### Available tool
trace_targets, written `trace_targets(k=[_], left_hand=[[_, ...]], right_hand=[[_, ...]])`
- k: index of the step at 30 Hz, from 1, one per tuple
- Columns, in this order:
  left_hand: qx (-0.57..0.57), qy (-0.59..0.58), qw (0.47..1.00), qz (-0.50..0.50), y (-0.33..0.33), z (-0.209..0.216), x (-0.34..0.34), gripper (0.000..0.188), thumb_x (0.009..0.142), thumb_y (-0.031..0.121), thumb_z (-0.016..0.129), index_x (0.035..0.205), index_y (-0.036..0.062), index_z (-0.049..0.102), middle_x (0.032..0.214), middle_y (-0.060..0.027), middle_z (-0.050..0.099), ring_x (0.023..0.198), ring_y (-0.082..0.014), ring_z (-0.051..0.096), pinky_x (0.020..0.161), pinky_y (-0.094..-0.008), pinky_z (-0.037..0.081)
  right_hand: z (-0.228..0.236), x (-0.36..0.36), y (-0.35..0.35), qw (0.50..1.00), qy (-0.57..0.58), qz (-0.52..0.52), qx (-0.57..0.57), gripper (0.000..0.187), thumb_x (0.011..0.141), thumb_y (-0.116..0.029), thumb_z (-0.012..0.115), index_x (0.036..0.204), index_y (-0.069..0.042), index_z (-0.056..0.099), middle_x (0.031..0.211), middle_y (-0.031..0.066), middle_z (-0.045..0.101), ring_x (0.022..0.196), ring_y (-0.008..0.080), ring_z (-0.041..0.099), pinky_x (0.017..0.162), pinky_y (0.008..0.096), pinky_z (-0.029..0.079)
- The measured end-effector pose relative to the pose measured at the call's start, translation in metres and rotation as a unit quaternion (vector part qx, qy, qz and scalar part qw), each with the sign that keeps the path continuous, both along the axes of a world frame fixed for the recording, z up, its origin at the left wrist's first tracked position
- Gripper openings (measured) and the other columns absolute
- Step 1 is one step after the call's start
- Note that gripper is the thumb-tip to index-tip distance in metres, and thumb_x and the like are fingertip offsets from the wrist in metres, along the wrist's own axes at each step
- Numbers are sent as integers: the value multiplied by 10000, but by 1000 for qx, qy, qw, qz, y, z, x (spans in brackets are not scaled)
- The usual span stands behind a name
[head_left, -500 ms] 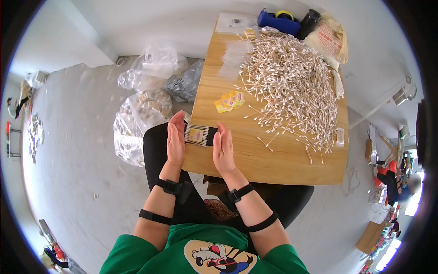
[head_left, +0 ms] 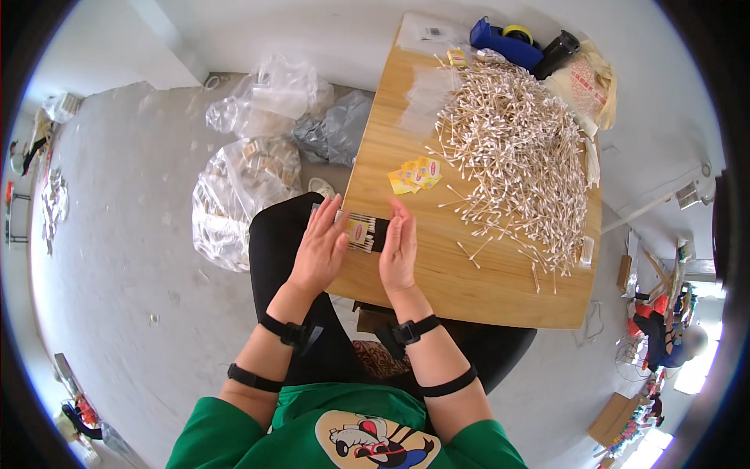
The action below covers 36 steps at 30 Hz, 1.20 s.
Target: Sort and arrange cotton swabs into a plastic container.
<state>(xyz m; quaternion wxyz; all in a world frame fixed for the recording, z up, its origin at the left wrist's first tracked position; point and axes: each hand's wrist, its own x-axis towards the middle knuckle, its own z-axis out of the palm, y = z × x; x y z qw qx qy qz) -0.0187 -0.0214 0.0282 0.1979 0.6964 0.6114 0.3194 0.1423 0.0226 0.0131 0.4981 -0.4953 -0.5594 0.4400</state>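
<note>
A flat row of cotton swabs [head_left: 367, 245] with a small yellow card [head_left: 358, 231] on it lies near the table's left front edge. Under it a black flat piece [head_left: 380, 234] shows at the right. My left hand [head_left: 316, 254] is open, palm down, its stretched fingers covering the left end of the row; whether it presses on the swabs I cannot tell. On the other side my right hand [head_left: 399, 254] stands on edge with straight fingers beside the black piece, holding nothing. Beyond the hands, several yellow printed cards [head_left: 416, 176] lie fanned out.
A large heap of loose cotton swabs [head_left: 519, 148] covers the table's [head_left: 461, 293] right and far part. Clear plastic sleeves [head_left: 428, 98], a blue tape dispenser [head_left: 504, 43] and a black cylinder [head_left: 556, 55] are farther back. Filled plastic bags [head_left: 246, 203] stand on the floor at left.
My left hand has turned from on edge to palm down over the row's left end. My right hand stays upright at the other end. The whole view has shifted a little.
</note>
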Motion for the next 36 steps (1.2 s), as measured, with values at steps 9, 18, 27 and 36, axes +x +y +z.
trace_targets(k=[9,18,27,36], left_hand=[[-65,188,980,-3,-12,0,6,588,986,292,530,1499,34,403,1629,-161,244,1512,-327,217,1225,-466,191],[-75,188,979,22,-17,-5,13,684,978,387,539,1524,22,350,1601,-220,275,1497,-359,248,1218,-485,204],[-78,89,993,20,-17,-15,9,642,1042,374,438,1546,7,284,1619,-236,216,1507,-382,206,1223,-478,178],[-65,-438,896,24,10,-20,3,630,1104,407,222,1586,8,147,1672,-110,123,1539,-251,137,1242,-361,102]], right_hand=[[11,24,-6,982,-160,58,80,382,1040,-141,465,1367,57,464,1381,234,495,1284,396,493,1088,437,416],[22,23,-29,833,-499,173,166,639,950,-312,602,1472,9,420,1553,172,388,1449,333,358,1175,528,292],[18,22,-30,813,-537,188,126,698,953,-371,587,1507,-1,379,1587,146,350,1492,293,284,1215,516,203],[23,7,-31,815,-541,189,79,786,941,-416,585,1518,42,311,1600,195,299,1514,318,221,1230,520,132]])
